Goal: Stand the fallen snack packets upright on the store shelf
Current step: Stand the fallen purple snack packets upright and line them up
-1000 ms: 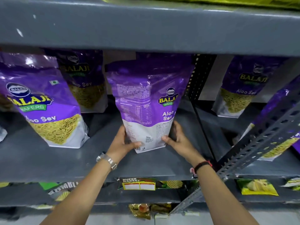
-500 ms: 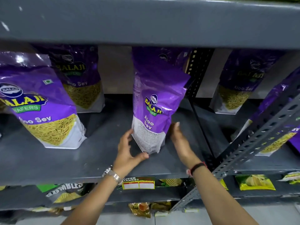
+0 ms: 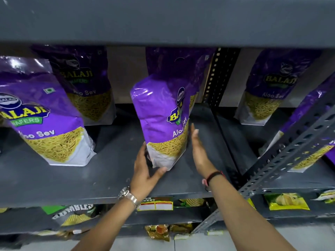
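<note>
A purple Aloo Sev packet (image 3: 161, 120) stands upright on the grey shelf (image 3: 72, 182), its side and part of its front turned toward me. My left hand (image 3: 145, 171) cups its lower left corner, thumb under the front bottom edge. My right hand (image 3: 198, 151) is flat with fingers straight beside the packet's right side, close to it; contact is unclear. Another purple packet (image 3: 179, 64) stands directly behind it. More purple packets stand at front left (image 3: 41, 120) and back left (image 3: 85, 87).
A perforated upright post (image 3: 217, 73) divides the shelf from the right bay, where purple packets stand at the back (image 3: 272, 91) and front right (image 3: 311, 142). A slanted metal brace (image 3: 290, 149) crosses at right. The upper shelf's edge (image 3: 163, 20) hangs overhead. Lower shelves hold other snack packets.
The held packet has been rotated on its base from back-facing to side and front facing. My right hand has opened flat beside it; my left stays at the lower corner.
</note>
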A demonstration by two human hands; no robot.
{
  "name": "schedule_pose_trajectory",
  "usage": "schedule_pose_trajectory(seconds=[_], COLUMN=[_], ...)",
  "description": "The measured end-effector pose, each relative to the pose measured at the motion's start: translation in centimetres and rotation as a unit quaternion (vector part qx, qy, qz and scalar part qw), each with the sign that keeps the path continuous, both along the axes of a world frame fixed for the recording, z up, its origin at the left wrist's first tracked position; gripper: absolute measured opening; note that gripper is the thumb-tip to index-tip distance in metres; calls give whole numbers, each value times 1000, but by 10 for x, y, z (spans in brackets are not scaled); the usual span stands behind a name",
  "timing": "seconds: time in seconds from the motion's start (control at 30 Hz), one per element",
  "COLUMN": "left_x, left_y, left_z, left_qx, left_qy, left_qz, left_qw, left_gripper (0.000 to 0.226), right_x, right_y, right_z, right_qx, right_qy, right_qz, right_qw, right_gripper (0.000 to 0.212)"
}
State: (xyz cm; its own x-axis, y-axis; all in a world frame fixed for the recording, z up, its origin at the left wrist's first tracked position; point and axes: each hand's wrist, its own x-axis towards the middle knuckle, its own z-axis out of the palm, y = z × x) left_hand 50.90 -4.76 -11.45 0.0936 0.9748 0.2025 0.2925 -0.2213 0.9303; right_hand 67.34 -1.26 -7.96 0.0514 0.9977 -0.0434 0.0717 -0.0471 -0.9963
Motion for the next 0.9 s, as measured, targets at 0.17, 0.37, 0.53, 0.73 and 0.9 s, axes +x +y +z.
schedule_pose_trajectory(seconds=[0.17, 0.37, 0.53, 0.73, 0.9], left_x=[-16, -25, -24, -13, 0], left_y=[28, 37, 48, 34, 24], left_z=[15, 11, -2, -10, -24], left_qx=[-46, -109, -126, -97, -56], left_qy=[-31, 86, 181, 221, 247], left_qz=[-24, -88, -44, -19, 34], left_qw=[998, 986, 974, 970, 967], left_gripper=[81, 105, 89, 76, 62], right_x=[-1, 18, 11, 23, 35], right_y=[-18, -22, -14, -25, -39], right_z=[-19, -36, -44, -45, -45], right_qx=[35, 33, 40, 34, 25], right_qy=[3, -135, -248, -300, -282], right_qz=[-34, 50, -18, -29, -20], right_qw=[999, 989, 968, 953, 959], right_gripper=[56, 89, 67, 68, 68])
